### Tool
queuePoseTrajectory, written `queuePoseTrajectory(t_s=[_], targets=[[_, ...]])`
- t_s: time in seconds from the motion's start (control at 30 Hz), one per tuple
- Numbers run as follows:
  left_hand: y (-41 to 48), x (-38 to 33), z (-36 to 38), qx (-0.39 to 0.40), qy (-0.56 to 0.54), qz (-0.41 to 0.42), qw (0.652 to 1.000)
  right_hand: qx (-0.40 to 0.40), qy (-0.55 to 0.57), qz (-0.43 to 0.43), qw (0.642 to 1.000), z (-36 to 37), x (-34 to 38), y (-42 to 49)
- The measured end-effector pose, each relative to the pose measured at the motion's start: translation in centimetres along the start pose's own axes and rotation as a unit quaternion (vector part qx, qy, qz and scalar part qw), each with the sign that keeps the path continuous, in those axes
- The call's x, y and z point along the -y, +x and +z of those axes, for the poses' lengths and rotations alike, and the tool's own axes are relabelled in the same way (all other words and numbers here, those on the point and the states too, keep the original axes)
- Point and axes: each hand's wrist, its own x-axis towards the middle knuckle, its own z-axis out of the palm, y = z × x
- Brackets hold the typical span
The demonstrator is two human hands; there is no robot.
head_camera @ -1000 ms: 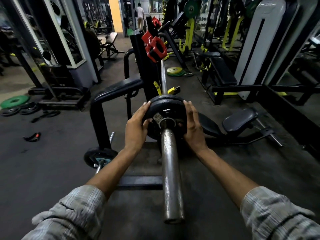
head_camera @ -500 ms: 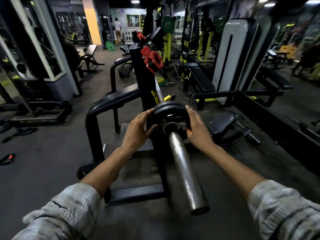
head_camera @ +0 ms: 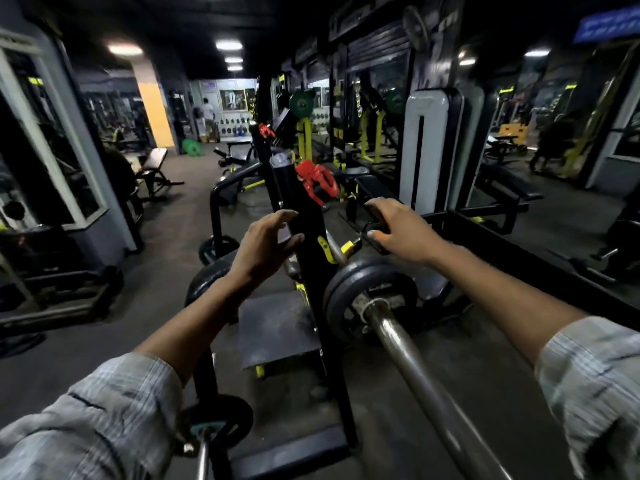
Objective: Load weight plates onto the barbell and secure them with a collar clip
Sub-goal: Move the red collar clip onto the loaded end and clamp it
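Hall dim, long, crowded with black machines. You stand on dark grey floor (head_camera: 173, 209). Ceiling lights (head_camera: 228, 46) run down black ceiling ahead of you. Orange pillar (head_camera: 156, 116) at your left-centre; white-framed glass panel (head_camera: 52, 161) on left wall. Bench (head_camera: 154, 161) near pillar, green plates (head_camera: 191, 147) on floor by far wall. Yellow racks (head_camera: 304, 133) ahead; tall white pad (head_camera: 420, 150) to your right, mirror (head_camera: 377, 98) behind it. Blue sign (head_camera: 606, 26) top right. Person (head_camera: 207, 114) stands at far end

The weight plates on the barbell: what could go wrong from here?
1. No clip sits outside the weight plates on the barbell sleeve, and neither the left hand nor the right hand touches them; they could slide outward if the bar tips.
2. The red collar clip is beyond the rack upright; reaching past might bump a hand.
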Motion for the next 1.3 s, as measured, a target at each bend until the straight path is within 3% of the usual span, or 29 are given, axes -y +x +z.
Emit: queuePoseTrajectory(t_s=[0.17, 0.37, 0.57, 0.83, 1.0, 1.13, 1.3], targets=[[6.2, 0.7, 1.0, -0.018, 0.0, -0.007, 1.0, 0.021, 0.023, -0.018, 0.999, -1.5, -0.6, 7.0], [12.1, 1.3, 4.0, -0.014, -0.023, -0.065, 0.998, 0.019, 0.076, -0.034, 0.996, -0.8, -2.1, 13.8], [15.2, 1.8, 6.0, -0.019, 0.028, -0.139, 0.99, 0.033, 0.148, -0.008, 0.988, 1.0, -2.8, 18.8], [17.0, 2.1, 8.0, -0.016, 0.032, -0.184, 0.982, 0.019, 0.316, 0.039, 0.948, 4.9, -2.3, 20.8], [17.8, 1.8, 7.5, 0.007, -0.03, -0.232, 0.972, -0.042, 0.338, 0.035, 0.939, 4.6, -3.0, 20.9], [17.4, 2.0, 7.2, 0.009, -0.117, -0.281, 0.952, -0.04, 0.348, 0.022, 0.936, 4.4, -3.7, 20.2], [17.6, 0.0, 6.5, -0.01, -0.134, -0.285, 0.949, -0.031, 0.359, 0.055, 0.931, 3.5, -3.1, 21.0]])
